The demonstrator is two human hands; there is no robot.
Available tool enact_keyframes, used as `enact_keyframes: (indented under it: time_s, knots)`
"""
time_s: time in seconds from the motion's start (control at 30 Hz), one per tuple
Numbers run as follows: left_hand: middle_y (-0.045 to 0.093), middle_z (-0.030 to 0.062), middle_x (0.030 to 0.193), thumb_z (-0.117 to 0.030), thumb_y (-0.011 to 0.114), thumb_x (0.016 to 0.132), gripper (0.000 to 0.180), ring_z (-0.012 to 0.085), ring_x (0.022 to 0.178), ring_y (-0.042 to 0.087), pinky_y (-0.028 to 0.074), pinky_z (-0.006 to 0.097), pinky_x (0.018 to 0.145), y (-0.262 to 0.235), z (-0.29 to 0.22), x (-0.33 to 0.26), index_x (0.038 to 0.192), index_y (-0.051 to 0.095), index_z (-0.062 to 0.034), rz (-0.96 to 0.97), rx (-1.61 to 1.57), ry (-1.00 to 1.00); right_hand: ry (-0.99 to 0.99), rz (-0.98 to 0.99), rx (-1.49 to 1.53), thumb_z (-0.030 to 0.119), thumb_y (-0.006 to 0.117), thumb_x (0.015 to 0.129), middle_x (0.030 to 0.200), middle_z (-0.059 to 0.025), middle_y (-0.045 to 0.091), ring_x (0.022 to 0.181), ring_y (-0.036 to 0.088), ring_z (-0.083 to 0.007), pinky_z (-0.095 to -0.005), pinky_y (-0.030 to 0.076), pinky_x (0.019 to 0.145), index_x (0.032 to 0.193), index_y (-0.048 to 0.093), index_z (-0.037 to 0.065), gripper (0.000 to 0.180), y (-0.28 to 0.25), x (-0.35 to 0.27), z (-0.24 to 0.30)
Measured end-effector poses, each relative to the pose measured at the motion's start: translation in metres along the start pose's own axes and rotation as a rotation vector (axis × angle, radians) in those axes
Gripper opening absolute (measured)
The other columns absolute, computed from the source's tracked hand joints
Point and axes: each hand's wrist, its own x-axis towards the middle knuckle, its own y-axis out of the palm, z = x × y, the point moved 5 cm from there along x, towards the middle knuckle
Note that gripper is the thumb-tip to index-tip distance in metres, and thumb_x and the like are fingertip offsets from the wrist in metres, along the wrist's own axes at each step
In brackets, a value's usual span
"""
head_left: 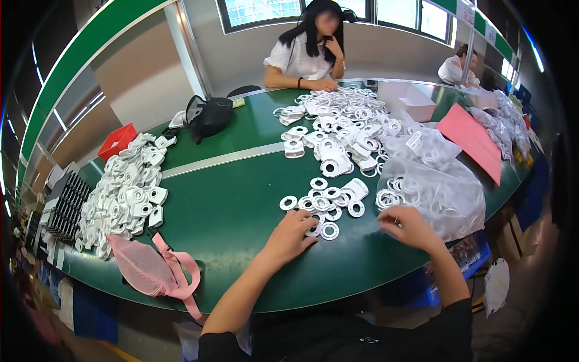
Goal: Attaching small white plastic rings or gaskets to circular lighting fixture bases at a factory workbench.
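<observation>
Bent over the near edge of a small pile of white rings point(330, 230), my left hand point(292, 234) has its thumb apart from its fingers. Its fingertips touch or hover just over the rings; part of a ring shows beside them. A white flat housing piece point(356, 189) lies at the pile's right side. My right hand point(410, 226) hovers at the near left side of a clear plastic bag point(446, 208), fingers loosely curved, thumb apart, nothing seen in it. More white rings point(390, 198) show at the bag's mouth.
A large heap of white parts point(338, 130) covers the far middle of the green table point(235, 205). Another heap point(123, 187) lies left, by a red bin point(117, 142) and pink mesh bag point(145, 265). A pink sheet point(473, 142) lies right. A person point(307, 54) sits opposite.
</observation>
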Motion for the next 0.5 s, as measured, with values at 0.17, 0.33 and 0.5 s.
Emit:
enact_keyframes:
  time_s: [0.17, 0.33, 0.5]
  knots:
    - [0.06, 0.011, 0.103, -0.012, 0.067, 0.076, 0.026, 0.0285, 0.094, 0.055, 0.045, 0.037, 0.08, -0.001, 0.003, -0.002, 0.1, 0.062, -0.0047, -0.099, 0.015, 0.023, 0.032, -0.146, -0.164, 0.009, 0.064, 0.073, 0.083, -0.0104, 0.061, 0.072, 0.06, -0.026, -0.0345, 0.047, 0.065, 0.088, 0.063, 0.005, 0.015, -0.012, 0.03, -0.024]
    - [0.063, 0.0134, 0.092, -0.01, 0.059, 0.083, 0.018, 0.0298, 0.086, 0.058, 0.047, 0.038, 0.075, -0.005, 0.006, -0.002, 0.1, 0.06, -0.0031, -0.278, -0.054, -0.004, -0.072, -0.101, -0.257, 0.004, 0.063, 0.074, 0.1, -0.0107, 0.06, 0.095, 0.054, -0.0275, -0.0348, 0.044, 0.083, 0.104, 0.059, 0.007, 0.031, 0.005, 0.073, -0.04]
    - [0.065, 0.0139, 0.085, -0.008, 0.057, 0.086, 0.016, 0.0246, 0.074, 0.063, 0.048, 0.034, 0.065, -0.015, 0.009, -0.004, 0.1, 0.06, -0.0026, -0.449, -0.284, -0.162, -0.092, 0.184, -0.109, 0.002, 0.066, 0.071, 0.114, -0.0104, 0.056, 0.114, 0.041, -0.0277, -0.0367, 0.035, 0.1, 0.123, 0.052, 0.009, 0.055, 0.042, 0.104, -0.031]
